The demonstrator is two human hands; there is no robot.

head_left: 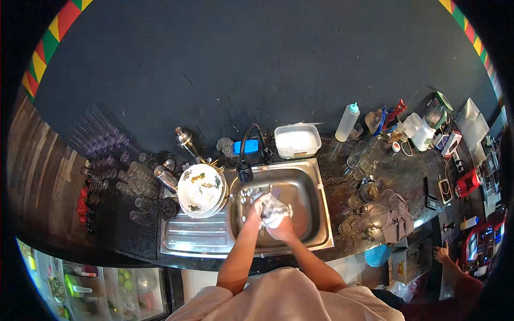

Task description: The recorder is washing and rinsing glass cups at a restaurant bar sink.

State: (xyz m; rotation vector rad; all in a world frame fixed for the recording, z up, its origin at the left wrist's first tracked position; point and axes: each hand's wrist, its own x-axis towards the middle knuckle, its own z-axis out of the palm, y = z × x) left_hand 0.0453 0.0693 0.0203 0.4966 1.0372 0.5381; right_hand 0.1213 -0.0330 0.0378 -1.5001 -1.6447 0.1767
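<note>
Both my hands are closed together over the steel sink, around a suds-covered thing with white foam and a dark, glassy-looking part; its exact kind is hidden. My left hand grips it from the left. White foam coats my right hand, which holds it from the lower right. Just beyond my left hand, several shiny pieces sit in the sink's left side. A black flexible tap hangs over the sink's far left corner.
Left of the sink, stacked plates and bowls with food scraps stand on the drainboard. Several glasses crowd the black mat farther left. Behind are a white tub and squeeze bottle. Glasses and a grey cloth lie right; another person's hand shows.
</note>
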